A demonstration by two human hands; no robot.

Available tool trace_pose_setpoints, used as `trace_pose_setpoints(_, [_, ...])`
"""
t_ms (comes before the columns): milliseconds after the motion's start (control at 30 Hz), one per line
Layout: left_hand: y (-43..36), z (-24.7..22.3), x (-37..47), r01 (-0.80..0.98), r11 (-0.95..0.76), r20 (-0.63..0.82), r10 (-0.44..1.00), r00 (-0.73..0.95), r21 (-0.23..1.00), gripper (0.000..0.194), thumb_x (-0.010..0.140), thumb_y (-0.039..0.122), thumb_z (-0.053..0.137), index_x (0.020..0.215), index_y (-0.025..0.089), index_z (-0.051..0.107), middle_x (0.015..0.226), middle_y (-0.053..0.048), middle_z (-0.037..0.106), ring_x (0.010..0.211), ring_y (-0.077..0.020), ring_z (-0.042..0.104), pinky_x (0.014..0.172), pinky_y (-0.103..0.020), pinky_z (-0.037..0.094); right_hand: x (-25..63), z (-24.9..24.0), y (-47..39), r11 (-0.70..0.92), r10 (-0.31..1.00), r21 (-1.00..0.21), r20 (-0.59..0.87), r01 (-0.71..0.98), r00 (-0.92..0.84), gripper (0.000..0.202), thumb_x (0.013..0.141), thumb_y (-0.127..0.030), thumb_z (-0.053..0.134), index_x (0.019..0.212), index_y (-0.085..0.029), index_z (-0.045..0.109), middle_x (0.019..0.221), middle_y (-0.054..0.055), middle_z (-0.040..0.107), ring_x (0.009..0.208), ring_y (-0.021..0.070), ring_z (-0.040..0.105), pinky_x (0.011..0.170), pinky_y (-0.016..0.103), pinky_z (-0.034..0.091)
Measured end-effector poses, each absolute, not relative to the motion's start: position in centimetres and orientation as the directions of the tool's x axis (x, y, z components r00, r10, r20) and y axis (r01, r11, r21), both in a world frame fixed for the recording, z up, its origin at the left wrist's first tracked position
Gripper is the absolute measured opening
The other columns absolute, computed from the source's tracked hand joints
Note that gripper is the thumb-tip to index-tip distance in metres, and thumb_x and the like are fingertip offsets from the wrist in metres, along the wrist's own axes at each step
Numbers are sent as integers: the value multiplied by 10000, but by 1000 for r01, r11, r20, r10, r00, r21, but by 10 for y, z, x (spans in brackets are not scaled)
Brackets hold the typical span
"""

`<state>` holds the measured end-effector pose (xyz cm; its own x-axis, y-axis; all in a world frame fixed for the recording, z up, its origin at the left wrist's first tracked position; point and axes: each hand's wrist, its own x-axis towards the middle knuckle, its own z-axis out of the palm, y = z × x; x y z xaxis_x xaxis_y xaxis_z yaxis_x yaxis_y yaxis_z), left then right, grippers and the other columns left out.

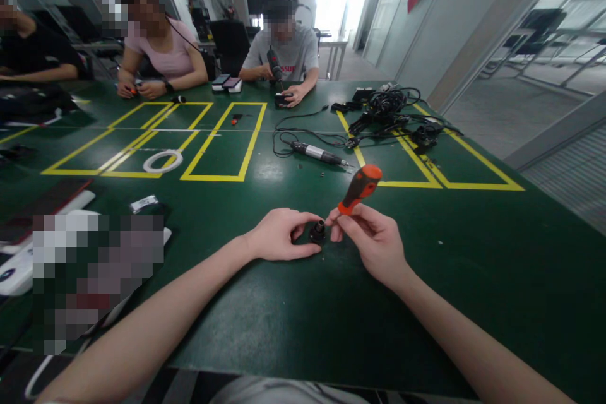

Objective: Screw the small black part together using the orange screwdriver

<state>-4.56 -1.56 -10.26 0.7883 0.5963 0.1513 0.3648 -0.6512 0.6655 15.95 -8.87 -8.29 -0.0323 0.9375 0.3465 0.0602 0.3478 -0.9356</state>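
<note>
My left hand (284, 235) rests on the green table, thumb and forefinger curved around a small round black part (317, 231). A short metal-looking stub stands up from the middle of that part; its exact kind is unclear. Just to the right, my right hand (374, 237) grips a screwdriver (360, 188) with an orange and dark grey handle. The handle leans up and to the right, above the fingers. Its shaft and tip are hidden by the hand or too small to make out.
Ahead lies a silver and black pen-shaped electric tool (315, 152) on a cord. Tangled black cables (388, 107) are piled at the back right. A white ring (162, 161) and yellow tape outlines mark the left. Across the table a person (284, 44) holds a power drill (274, 64).
</note>
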Motion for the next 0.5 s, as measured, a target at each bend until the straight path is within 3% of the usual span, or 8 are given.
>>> trace_pose_setpoints(100, [-9,-100,-49,261,-373,34,625,780,890,482,807,340,745,1248,153,692,681,70,548,596,-89,489,611,-227,381,158,-84,-89,345,938,-938,344,25,-53,395,954,-587,702,912,-195,714,765,53,732,587,166,677,582,303,614])
trace_pose_setpoints(167, [-5,-99,-51,227,-254,-15,634,773,940,427,798,360,761,1155,129,728,708,51,570,626,-89,499,609,-226,382,157,-84,-90,347,937,-938,347,5,-38,376,933,-571,737,931,-197,690,771,49,740,589,162,683,581,292,612])
trace_pose_setpoints(300, [2,-98,-52,216,-307,32,638,769,927,327,762,360,818,1006,145,785,841,-5,683,719,-104,573,647,-238,390,156,-83,-90,347,938,-938,347,18,-9,372,920,-550,759,863,-210,618,760,35,736,571,146,664,589,282,608])
trace_pose_setpoints(500, [3,-99,-54,283,-295,-39,625,780,912,362,812,400,797,1072,148,810,940,-51,784,731,-117,576,650,-248,365,157,-81,-90,372,928,-927,372,40,1,362,914,-533,772,836,-199,658,738,28,694,571,148,660,570,280,602])
